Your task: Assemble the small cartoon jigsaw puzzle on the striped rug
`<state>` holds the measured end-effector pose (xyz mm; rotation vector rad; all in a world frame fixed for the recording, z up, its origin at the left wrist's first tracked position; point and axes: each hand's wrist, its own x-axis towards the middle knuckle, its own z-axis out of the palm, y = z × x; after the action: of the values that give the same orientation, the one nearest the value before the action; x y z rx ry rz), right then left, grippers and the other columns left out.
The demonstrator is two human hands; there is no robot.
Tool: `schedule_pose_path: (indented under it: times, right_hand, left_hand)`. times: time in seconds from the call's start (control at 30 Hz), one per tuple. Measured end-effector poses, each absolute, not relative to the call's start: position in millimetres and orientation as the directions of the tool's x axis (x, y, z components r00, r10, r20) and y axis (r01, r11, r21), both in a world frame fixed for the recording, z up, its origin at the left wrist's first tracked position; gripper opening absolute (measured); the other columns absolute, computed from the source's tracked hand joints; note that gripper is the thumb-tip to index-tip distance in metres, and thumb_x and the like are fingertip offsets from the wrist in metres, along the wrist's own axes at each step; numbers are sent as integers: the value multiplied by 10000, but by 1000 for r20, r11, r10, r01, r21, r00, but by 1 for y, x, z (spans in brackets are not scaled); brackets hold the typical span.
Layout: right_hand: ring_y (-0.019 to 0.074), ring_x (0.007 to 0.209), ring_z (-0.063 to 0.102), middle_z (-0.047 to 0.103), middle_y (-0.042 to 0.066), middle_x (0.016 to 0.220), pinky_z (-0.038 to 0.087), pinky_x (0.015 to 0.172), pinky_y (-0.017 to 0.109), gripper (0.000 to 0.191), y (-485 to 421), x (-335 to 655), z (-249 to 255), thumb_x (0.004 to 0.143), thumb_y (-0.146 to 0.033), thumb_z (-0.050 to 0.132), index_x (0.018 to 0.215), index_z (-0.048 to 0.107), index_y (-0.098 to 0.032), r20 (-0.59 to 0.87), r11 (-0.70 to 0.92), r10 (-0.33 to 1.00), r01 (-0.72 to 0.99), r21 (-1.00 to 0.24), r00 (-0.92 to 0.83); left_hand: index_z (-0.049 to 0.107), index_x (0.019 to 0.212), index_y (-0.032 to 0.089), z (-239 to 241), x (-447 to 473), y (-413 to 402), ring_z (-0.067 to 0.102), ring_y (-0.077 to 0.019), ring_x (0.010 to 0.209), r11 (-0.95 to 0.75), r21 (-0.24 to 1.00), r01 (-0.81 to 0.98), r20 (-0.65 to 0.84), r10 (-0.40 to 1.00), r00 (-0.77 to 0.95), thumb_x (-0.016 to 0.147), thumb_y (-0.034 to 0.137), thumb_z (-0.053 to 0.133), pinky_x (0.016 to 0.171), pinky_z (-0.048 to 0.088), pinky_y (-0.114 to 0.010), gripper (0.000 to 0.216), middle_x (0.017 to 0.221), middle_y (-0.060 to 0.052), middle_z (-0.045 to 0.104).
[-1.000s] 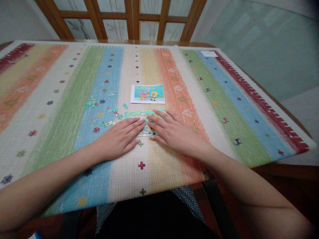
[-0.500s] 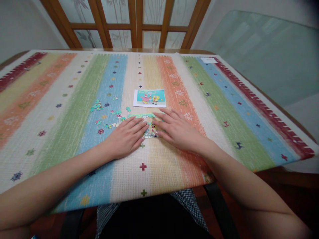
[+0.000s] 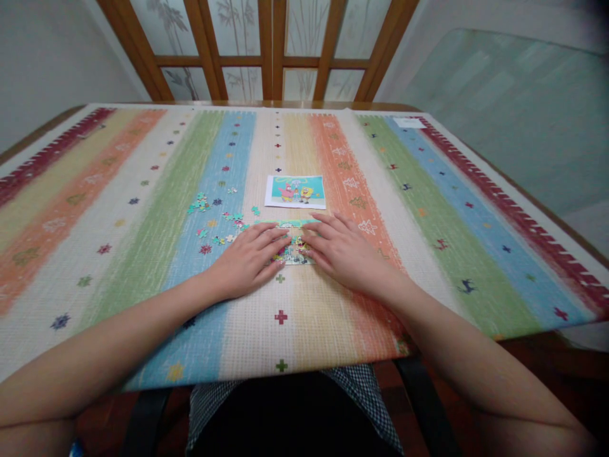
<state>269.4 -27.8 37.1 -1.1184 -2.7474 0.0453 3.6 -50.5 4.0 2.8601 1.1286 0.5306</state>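
A small, partly built jigsaw puzzle (image 3: 294, 249) lies on the striped mat (image 3: 143, 254) in front of me. My left hand (image 3: 247, 259) lies flat on its left side, fingers stretched out. My right hand (image 3: 343, 251) rests flat on its right side, fingers spread, so most of the puzzle is hidden. A reference picture (image 3: 295, 192) with cartoon figures sits just beyond the puzzle. Several loose puzzle pieces (image 3: 214, 219) are scattered to the left of my left hand.
The striped mat covers a wooden table whose near edge (image 3: 285, 374) is close to my body. A white label (image 3: 409, 122) lies at the far right corner. A wooden lattice screen (image 3: 266, 51) stands behind the table.
Both hands have stayed flat on the puzzle. The view has tilted, so the table sits lower and slightly rightward in the picture.
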Motion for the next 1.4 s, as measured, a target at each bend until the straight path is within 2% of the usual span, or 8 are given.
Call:
schedule_pose_path:
  times: [0.13,0.23,0.4,0.5,0.7,0.97,1.27,1.4]
  right_hand:
    - [357,1449,539,698,145,1411,419,1221,581,266,-18,277,31,1077,-313,640,1269,768,-181,179,730,684,656,-193,-707]
    - [350,1371,594,698,158,1395,482,1152,567,237,-9,282,27,1075,-264,605,1200,785,-174,247,728,685,635,-257,-685]
    - [319,1212,671,759,133,1257,528,1062,531,248,-1,288,26,1078,-250,560,1128,798,-202,377,731,682,594,-336,-627]
    - [312,1139,689,779,134,1178,531,1028,506,282,0,289,26,1091,-282,538,1080,800,-179,408,743,669,575,-343,-621]
    - [294,1115,679,783,116,1149,513,1011,475,328,1,291,24,1101,-337,500,1082,799,-203,365,711,703,601,-365,-610]
    - [285,1108,669,779,107,1128,490,1005,457,336,2,292,27,1090,-339,485,1047,795,-215,336,691,722,605,-395,-605]
    - [277,1105,674,786,103,1117,489,1009,449,328,3,291,27,1089,-329,488,1031,787,-208,318,686,726,612,-393,-610]
    - [281,1079,678,788,109,1097,495,989,447,312,2,289,29,1085,-334,509,1053,792,-208,371,687,727,611,-392,-578]
  left_hand:
    - [640,1374,209,14,-17,-34,582,-274,1370,-695,216,686,433,698,570,1106,324,509,1191,477,-519,320,1434,-120,667]
    - [700,1235,213,27,-55,-13,636,-277,1219,-542,225,810,460,792,401,1068,313,531,1100,512,-505,258,1227,-111,710]
    - [718,1123,160,42,-133,17,627,-265,1009,-264,233,936,286,938,194,977,309,556,1006,509,-476,264,1006,-96,691]
    - [719,1080,162,39,-161,25,616,-243,955,-263,222,939,171,958,228,992,424,547,958,501,-431,326,985,-96,691]
    - [737,1029,192,19,-172,33,598,-266,945,-415,114,903,244,893,379,982,744,516,926,484,-452,596,958,-106,665]
    - [723,1046,207,7,-170,34,566,-277,948,-420,67,905,281,878,387,1022,647,508,903,458,-428,490,957,-98,626]
    - [630,831,220,21,-166,32,501,-238,844,-491,-174,854,308,797,520,1113,481,389,789,408,-394,454,863,-66,629]
    - [630,842,224,27,-143,22,519,-228,860,-480,-138,866,420,764,491,1117,476,429,796,419,-396,424,856,-46,634]
